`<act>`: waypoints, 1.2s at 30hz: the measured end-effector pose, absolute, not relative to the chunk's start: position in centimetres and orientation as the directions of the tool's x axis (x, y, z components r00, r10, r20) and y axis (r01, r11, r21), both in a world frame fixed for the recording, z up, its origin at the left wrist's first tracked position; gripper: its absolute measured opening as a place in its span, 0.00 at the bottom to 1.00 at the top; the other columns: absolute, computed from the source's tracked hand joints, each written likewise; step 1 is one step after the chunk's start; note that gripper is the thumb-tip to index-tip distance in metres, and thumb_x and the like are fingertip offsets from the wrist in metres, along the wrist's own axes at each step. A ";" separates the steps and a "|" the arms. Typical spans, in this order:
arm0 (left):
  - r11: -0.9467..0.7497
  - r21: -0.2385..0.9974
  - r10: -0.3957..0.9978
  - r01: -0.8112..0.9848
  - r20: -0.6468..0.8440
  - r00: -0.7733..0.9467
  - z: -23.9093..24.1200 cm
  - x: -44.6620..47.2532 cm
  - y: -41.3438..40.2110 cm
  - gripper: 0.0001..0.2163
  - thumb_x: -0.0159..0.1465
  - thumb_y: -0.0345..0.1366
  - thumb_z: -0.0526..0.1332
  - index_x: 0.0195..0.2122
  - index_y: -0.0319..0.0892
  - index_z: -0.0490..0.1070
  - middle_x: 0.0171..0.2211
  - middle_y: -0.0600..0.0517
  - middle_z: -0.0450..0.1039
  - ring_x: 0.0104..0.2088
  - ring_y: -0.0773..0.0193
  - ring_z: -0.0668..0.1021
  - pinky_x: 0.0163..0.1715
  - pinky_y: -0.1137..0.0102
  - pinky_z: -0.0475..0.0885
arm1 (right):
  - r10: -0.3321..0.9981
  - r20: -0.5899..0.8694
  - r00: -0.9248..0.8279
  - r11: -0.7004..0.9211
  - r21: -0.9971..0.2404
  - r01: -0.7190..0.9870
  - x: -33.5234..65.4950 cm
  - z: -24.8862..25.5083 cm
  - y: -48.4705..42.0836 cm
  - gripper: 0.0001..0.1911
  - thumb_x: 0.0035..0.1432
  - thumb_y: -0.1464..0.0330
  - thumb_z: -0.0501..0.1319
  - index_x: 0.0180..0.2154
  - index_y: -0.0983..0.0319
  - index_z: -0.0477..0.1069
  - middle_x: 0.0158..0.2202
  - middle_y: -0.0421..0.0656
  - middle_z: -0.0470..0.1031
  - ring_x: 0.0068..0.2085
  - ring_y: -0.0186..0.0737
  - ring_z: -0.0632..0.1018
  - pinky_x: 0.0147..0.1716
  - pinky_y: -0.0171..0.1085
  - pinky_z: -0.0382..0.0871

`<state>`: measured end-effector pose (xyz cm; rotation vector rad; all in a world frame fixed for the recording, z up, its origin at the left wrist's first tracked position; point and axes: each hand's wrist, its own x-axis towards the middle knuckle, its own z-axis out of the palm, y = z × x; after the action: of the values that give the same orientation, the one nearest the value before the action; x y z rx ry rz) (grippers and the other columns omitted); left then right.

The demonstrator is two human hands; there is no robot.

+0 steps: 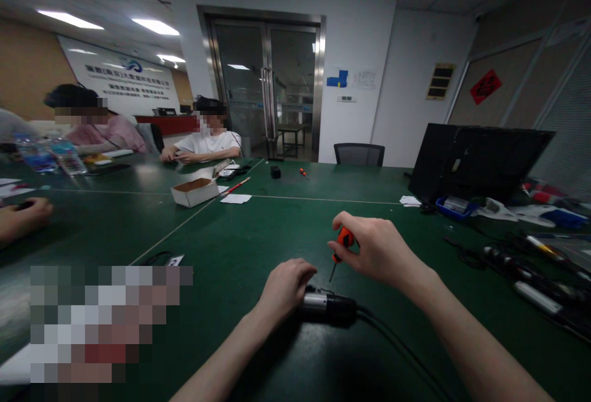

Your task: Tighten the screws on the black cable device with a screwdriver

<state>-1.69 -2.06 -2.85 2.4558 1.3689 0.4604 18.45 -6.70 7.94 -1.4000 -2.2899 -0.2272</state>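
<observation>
My right hand (376,245) is closed round the orange and black handle of a screwdriver (345,237). Its thin shaft points down, and the tip hangs just above a silver and black cylindrical device (327,308). That device lies on the green table with a black cable (392,343) running from its right end. Wrapped over the device's left end is my left hand (289,285), its fingers curled and partly hiding what is under them. Whether the screwdriver tip touches the device I cannot tell.
A white open box (194,194) stands left of centre, near papers (236,199). Further back lie a small black block (276,172) and another screwdriver (303,173). A monitor (475,162), a blue tray (457,207) and cables crowd the right. Other people sit along the left.
</observation>
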 end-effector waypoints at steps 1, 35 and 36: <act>-0.500 0.401 0.861 0.768 0.137 0.489 -2.8 -1.8 -2.0 0.14 0.68 0.25 0.57 0.46 0.43 0.81 0.44 0.48 0.81 0.46 0.57 0.80 0.45 0.69 0.70 | 0.800 0.458 -0.388 0.475 -0.089 0.875 18.5 7.9 -6.7 0.08 0.63 0.65 0.62 0.43 0.59 0.66 0.33 0.42 0.77 0.31 0.42 0.77 0.29 0.35 0.55; -0.605 0.429 0.748 0.670 0.019 0.663 -2.4 -1.6 -2.5 0.18 0.68 0.29 0.59 0.58 0.40 0.74 0.55 0.42 0.73 0.53 0.54 0.75 0.53 0.63 0.69 | 0.967 -0.233 0.102 -0.192 -0.410 0.892 29.8 -3.3 -18.1 0.20 0.57 0.52 0.60 0.44 0.55 0.79 0.50 0.50 0.80 0.50 0.58 0.79 0.47 0.47 0.72; -0.621 0.420 0.735 0.662 0.018 0.678 -2.7 -1.5 -2.4 0.18 0.68 0.29 0.59 0.59 0.41 0.73 0.55 0.42 0.73 0.53 0.54 0.75 0.53 0.63 0.69 | 0.956 -0.233 0.178 -0.262 -0.406 0.876 31.6 -3.8 -18.3 0.24 0.56 0.49 0.58 0.46 0.55 0.79 0.51 0.52 0.80 0.52 0.59 0.79 0.48 0.48 0.72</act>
<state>-1.47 -2.40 -2.72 2.5110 1.0943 0.2643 31.62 -18.32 -3.83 -2.2663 -1.7867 0.6652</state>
